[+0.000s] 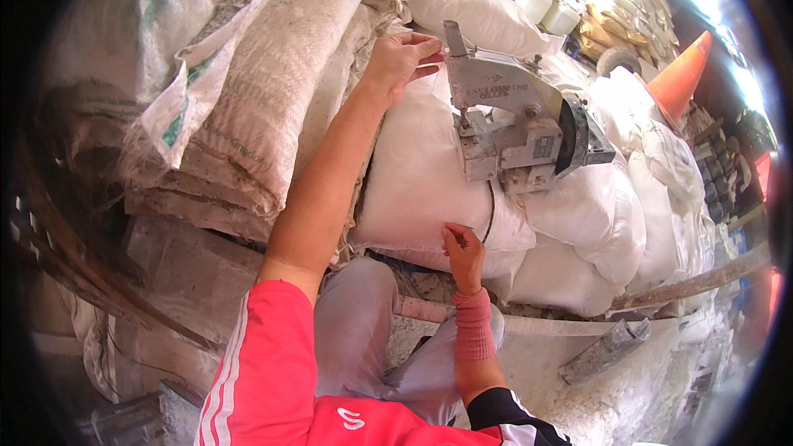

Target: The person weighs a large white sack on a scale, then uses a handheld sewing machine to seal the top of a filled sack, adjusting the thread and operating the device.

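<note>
A portable bag-closing sewing machine (502,96), grey metal and dusty, rests on full white sacks in front of me. My left hand (403,62) reaches to its upper left end, beside an upright metal plate (455,38). Thumb and forefinger are pinched there, and a fine thread (438,77) seems to hang below them. Lower down, my right hand (464,252) hovers over the near white sack (415,192), thumb and forefinger together; whether a thread lies between them is too fine to see. A dark cord (490,210) runs from under the machine down the sack.
Large dusty woven sacks (248,99) are piled at the left. More white sacks (582,223) lie to the right, above a wooden pole (694,285). An orange traffic cone (681,77) and white plastic jugs (548,3) stand behind. A rolled mesh piece (604,353) lies on the powdery floor.
</note>
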The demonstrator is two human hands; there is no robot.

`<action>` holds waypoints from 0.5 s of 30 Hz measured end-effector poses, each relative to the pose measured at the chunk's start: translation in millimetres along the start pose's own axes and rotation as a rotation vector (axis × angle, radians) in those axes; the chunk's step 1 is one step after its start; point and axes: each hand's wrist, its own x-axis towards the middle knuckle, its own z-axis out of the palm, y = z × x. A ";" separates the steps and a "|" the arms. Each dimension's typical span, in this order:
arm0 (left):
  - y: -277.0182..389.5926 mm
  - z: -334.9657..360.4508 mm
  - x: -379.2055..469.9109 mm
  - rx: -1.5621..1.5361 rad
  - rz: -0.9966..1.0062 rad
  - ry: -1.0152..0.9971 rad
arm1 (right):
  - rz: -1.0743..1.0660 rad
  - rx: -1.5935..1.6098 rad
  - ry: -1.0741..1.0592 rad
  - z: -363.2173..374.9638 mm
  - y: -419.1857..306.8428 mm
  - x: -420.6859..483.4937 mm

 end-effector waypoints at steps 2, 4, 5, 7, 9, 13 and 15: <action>3.4 0.5 -4.1 0.052 0.028 0.030 | 0.002 -0.002 0.004 -0.9 -2.0 -1.3; 10.1 6.5 -17.3 0.111 0.042 0.071 | 0.004 -0.011 0.014 -3.7 -6.1 -0.6; 11.8 9.6 -26.7 0.169 0.063 0.120 | 0.016 -0.006 0.029 -5.1 -10.8 0.6; 15.2 8.1 -50.0 0.218 0.066 0.108 | -0.006 0.203 0.126 -1.1 -48.2 3.5; 11.1 5.8 -71.4 0.131 0.034 0.084 | -0.210 0.368 0.144 3.2 -90.4 12.4; -6.7 7.8 -106.7 0.039 -0.093 0.072 | -0.443 0.381 0.137 21.1 -148.9 35.7; -20.9 6.0 -117.3 -0.063 -0.157 0.076 | -0.445 0.392 0.145 31.6 -148.4 40.0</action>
